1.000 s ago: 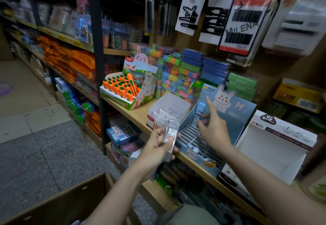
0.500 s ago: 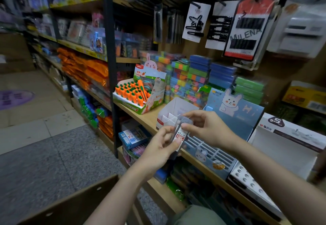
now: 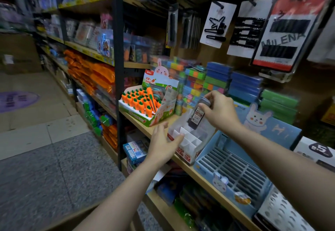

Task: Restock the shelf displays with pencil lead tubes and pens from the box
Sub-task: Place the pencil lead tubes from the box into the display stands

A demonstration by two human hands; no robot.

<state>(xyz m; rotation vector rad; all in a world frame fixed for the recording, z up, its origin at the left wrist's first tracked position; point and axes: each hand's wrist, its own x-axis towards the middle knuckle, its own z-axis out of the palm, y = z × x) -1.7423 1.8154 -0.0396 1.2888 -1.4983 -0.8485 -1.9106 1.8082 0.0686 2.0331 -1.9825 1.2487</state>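
A small white display box [image 3: 186, 140] with cardboard dividers sits on the wooden shelf [image 3: 143, 123]. My right hand [image 3: 220, 110] pinches a clear pencil lead tube [image 3: 196, 117] by its top, its lower end hanging over the box's back compartments. My left hand [image 3: 163, 143] is open, its fingers spread against the box's left front corner. To the right stands a blue rabbit display tray [image 3: 233, 171] with empty slots. The brown cardboard box [image 3: 87, 212] shows at the bottom edge.
A carrot-pen display [image 3: 143, 103] stands left of the white box. Stacked coloured packs [image 3: 217, 84] fill the back of the shelf. A white 0.5 box [image 3: 319, 151] sits at far right. Hair clip cards [image 3: 217, 24] hang above. A black upright post [image 3: 118, 67] divides the shelving.
My right hand took the lead tube from my left hand and carried it up over the white box. My left hand let go and moved to the box's corner.
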